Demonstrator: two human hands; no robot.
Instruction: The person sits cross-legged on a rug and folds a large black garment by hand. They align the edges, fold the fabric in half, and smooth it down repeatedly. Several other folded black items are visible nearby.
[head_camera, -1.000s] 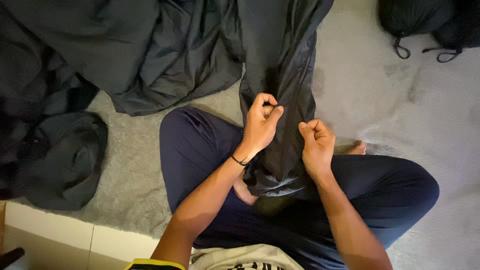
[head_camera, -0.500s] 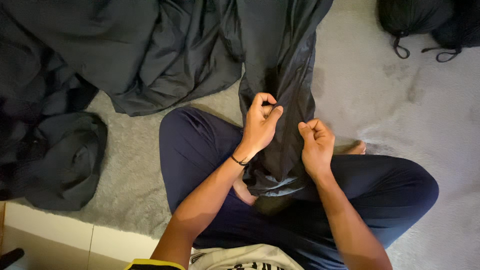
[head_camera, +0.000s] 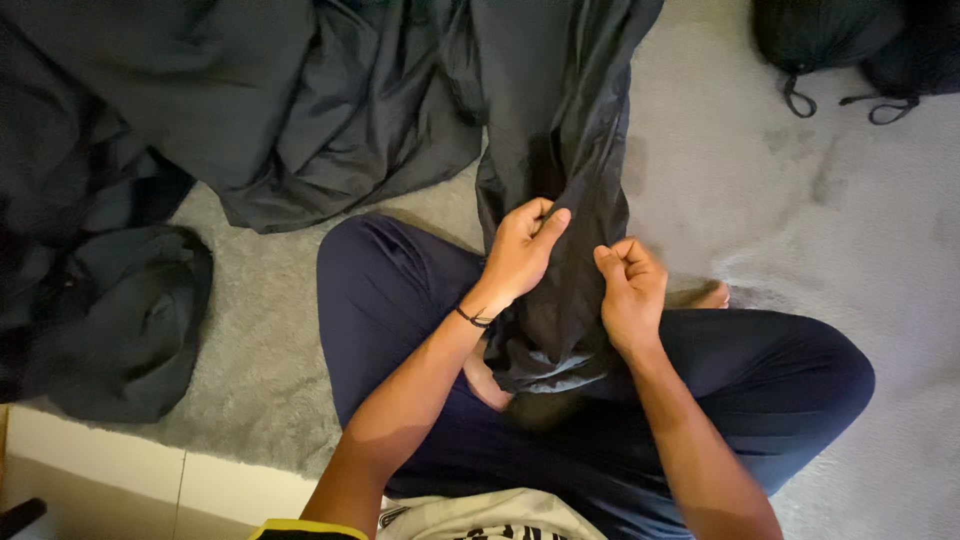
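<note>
On the pale grey carpet (head_camera: 800, 230) where I sit cross-legged in dark navy trousers (head_camera: 400, 300), a long strip of dark charcoal, slightly glossy fabric (head_camera: 570, 130) runs from the top of the view down into my lap. Around it lies more of the same dark cloth: a large rumpled heap of charcoal sheeting (head_camera: 300, 110) spreads across the upper left, just beside the strip and seemingly joined to it near the top, and a separate dark grey bundle with a rounded edge (head_camera: 120, 320) sits at the left, well apart from my knees. At the upper right corner rests a black drawstring bag (head_camera: 830, 35), its cords trailing onto the carpet, far from both hands. A band of cream floor tile (head_camera: 130, 470) shows along the lower left beyond the carpet's edge. Nothing lies between my hands and the cloth.

The strip hangs in soft lengthwise folds, narrowing as it comes down, and its lower end is bunched in a crumpled wad over my crossed ankles, partly covering one bare foot. My left hand (head_camera: 520, 250), a thin black band at its wrist, pinches a fold of the strip's left edge between thumb and curled fingers. My right hand (head_camera: 630, 285) is closed into a loose fist just beside it, fingers curled tight on the strip's right edge, the two hands near but not touching
</note>
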